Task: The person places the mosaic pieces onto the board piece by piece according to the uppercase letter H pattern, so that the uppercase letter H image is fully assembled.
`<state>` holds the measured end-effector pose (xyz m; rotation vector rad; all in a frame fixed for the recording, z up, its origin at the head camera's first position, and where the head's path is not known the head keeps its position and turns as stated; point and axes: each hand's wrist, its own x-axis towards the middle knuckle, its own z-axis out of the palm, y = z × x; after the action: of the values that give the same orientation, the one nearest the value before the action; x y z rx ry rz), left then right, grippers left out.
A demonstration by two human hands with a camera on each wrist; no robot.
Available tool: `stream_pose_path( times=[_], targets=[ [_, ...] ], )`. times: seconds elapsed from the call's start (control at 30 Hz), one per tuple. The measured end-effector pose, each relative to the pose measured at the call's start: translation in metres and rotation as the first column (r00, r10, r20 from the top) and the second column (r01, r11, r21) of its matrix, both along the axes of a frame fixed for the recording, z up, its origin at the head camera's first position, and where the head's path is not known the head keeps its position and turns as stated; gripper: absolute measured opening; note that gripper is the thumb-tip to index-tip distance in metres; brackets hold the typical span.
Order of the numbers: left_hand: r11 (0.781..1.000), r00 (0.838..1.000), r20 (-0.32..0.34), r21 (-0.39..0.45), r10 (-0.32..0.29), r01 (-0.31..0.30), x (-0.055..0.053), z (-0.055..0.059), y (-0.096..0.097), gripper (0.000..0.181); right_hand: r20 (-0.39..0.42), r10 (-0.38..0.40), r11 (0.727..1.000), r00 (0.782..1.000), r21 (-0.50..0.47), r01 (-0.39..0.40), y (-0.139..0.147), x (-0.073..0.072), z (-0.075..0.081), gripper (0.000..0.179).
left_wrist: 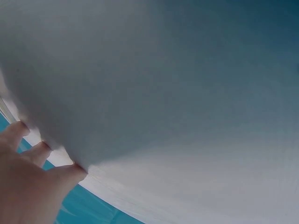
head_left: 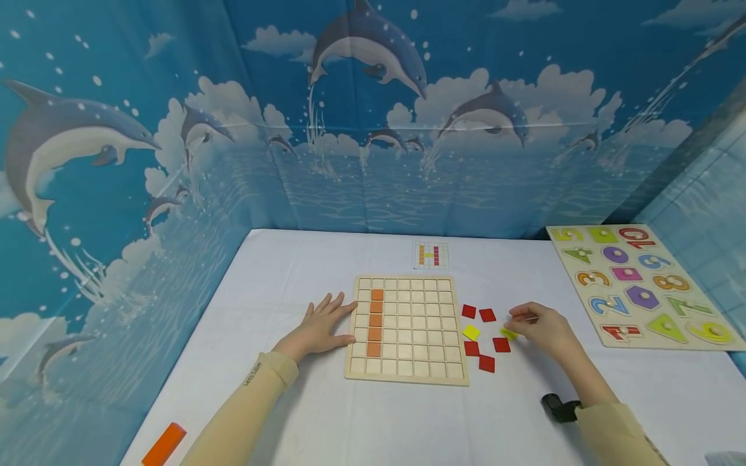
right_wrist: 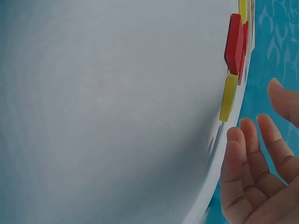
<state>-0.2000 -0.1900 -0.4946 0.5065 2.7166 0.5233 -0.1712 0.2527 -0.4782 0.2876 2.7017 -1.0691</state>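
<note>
A wooden grid board [head_left: 406, 380] lies on the white table, with several orange square tiles [head_left: 375, 320] in one column near its left side. My left hand [head_left: 319, 327] has its fingers spread, thumb and a fingertip touching the board's left edge. To the right of the board lie several loose red tiles [head_left: 486, 364] and a yellow tile [head_left: 471, 332]. My right hand [head_left: 542, 329] is above a second yellow tile [head_left: 508, 334]. In the right wrist view, the fingers [right_wrist: 252, 135] are loosely bent and apart from that yellow tile [right_wrist: 228, 98], with nothing between them.
Behind the board lies a small pattern card [head_left: 432, 255]. A number-and-shape puzzle board [head_left: 626, 301] takes up the table's right side. An orange block [head_left: 164, 444] is at the front left, and a black object [head_left: 561, 408] is by the right wrist. A dolphin-print curtain [head_left: 361, 181] stands behind.
</note>
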Motion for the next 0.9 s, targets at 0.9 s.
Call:
stream_pose_path(
  times=[0.9],
  targets=[
    [1.0,1.0,-0.006,0.01,-0.006,0.006,0.0009,-0.0005,0.0002,0.077,0.088,-0.025,0.999,0.996,0.045,0.021,-0.0049,-0.0091,-0.0046,0.048]
  ],
)
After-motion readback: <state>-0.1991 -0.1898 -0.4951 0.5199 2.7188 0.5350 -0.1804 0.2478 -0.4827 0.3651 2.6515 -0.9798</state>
